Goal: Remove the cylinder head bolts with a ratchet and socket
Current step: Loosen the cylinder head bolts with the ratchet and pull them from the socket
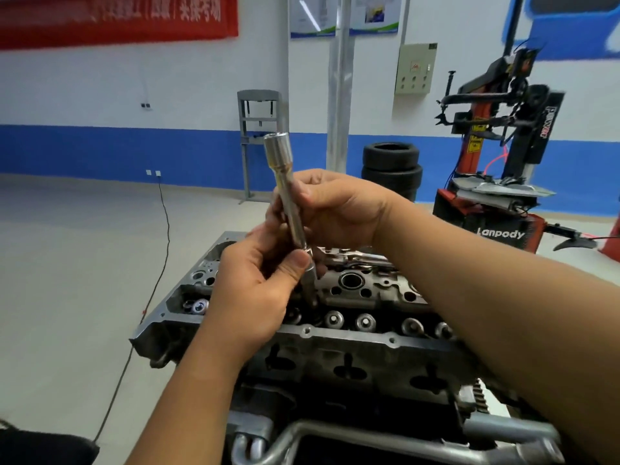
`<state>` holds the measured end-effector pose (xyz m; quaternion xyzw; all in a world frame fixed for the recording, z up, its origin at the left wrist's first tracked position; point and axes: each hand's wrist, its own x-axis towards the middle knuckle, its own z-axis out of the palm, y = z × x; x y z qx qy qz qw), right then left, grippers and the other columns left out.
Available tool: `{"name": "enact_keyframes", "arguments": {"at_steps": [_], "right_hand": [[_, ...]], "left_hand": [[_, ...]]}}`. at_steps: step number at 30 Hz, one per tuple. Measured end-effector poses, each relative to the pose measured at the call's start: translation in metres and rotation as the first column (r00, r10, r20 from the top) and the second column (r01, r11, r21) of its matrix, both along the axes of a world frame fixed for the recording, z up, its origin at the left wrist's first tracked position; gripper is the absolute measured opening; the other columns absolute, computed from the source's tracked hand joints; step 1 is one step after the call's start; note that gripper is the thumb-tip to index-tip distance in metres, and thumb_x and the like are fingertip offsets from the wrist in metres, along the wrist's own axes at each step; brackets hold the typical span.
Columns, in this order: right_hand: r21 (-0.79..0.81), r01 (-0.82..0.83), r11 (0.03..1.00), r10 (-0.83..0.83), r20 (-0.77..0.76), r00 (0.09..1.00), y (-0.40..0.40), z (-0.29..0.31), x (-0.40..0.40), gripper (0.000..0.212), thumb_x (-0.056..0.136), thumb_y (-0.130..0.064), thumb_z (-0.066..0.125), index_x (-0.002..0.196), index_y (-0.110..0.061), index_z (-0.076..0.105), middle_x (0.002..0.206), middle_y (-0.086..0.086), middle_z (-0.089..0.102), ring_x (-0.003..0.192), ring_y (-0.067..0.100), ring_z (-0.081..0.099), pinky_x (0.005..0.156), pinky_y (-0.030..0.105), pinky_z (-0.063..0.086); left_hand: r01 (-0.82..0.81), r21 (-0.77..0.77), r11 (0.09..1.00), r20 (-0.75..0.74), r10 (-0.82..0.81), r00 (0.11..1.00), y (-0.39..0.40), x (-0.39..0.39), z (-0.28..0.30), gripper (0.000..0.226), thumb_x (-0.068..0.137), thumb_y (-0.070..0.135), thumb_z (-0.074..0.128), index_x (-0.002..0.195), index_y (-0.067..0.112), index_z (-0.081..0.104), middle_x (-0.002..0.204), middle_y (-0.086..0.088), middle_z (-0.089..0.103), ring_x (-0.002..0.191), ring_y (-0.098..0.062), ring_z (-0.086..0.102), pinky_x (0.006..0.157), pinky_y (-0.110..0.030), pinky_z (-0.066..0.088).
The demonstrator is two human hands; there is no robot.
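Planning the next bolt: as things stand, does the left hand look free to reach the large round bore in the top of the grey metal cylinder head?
Probably not yet: the left hand grips the long silver socket extension, though the round bore lies uncovered nearby.

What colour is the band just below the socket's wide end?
Yellowish gold, on the otherwise silver socket; it shows in the head view, the only one.
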<state>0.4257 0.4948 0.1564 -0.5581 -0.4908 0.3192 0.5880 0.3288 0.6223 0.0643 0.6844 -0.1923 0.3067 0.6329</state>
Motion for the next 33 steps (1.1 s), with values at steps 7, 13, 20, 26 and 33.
{"name": "enact_keyframes", "arguments": {"at_steps": [7,13,20,26,33], "right_hand": [[0.181,-0.054,0.982,0.076,-0.121,0.99,0.007,-0.024,0.005,0.063,0.058,-0.041,0.099,0.088,-0.006,0.056,0.077,0.009,0.069,0.104,0.056,0.049,0.11,0.062,0.034],[0.126,-0.022,0.992,0.03,-0.064,0.998,-0.003,-0.02,0.004,0.045,0.071,-0.043,0.089,0.093,-0.011,0.066,0.088,0.005,0.069,0.097,0.037,0.057,0.088,0.049,0.043],[0.159,-0.072,0.985,0.097,-0.153,0.984,-0.005,-0.02,0.002,0.036,0.081,-0.035,0.08,0.101,-0.009,0.066,0.086,0.007,0.071,0.079,0.016,0.068,0.082,0.034,0.054],[0.106,0.048,0.993,-0.038,-0.1,0.994,-0.009,-0.021,0.004,0.03,0.084,-0.044,0.066,0.094,-0.017,0.071,0.082,-0.001,0.07,0.068,0.009,0.061,0.066,0.029,0.043],[0.125,-0.063,0.99,0.074,-0.088,0.993,-0.009,-0.021,0.006,0.052,0.067,-0.043,0.091,0.093,-0.013,0.057,0.08,0.006,0.07,0.078,0.021,0.061,0.092,0.051,0.038]], "left_hand": [[-0.125,-0.056,0.991,0.069,0.129,0.989,-0.008,0.001,0.003,0.03,0.068,0.032,0.088,0.096,0.04,0.079,0.1,0.009,0.081,0.097,-0.01,0.078,0.089,-0.026,0.061],[0.143,-0.019,0.99,0.017,-0.143,0.99,-0.002,0.001,0.005,0.032,0.098,0.016,0.061,0.116,0.038,0.078,0.124,-0.004,0.075,0.12,-0.022,0.07,0.102,-0.037,0.057],[-0.034,-0.09,0.995,0.036,0.038,0.999,-0.005,0.006,0.002,0.022,0.074,0.035,0.085,0.095,0.034,0.081,0.098,0.002,0.081,0.097,-0.018,0.078,0.085,-0.034,0.064],[0.088,-0.137,0.987,-0.041,-0.094,0.995,-0.004,0.006,0.003,0.019,0.096,0.022,0.064,0.108,0.022,0.079,0.104,-0.004,0.08,0.102,-0.023,0.077,0.088,-0.034,0.062],[-0.039,-0.112,0.993,-0.017,0.037,0.999,-0.009,0.003,0.005,0.027,0.077,0.028,0.078,0.104,0.024,0.075,0.1,0.005,0.081,0.101,-0.014,0.077,0.093,-0.037,0.062]]}}
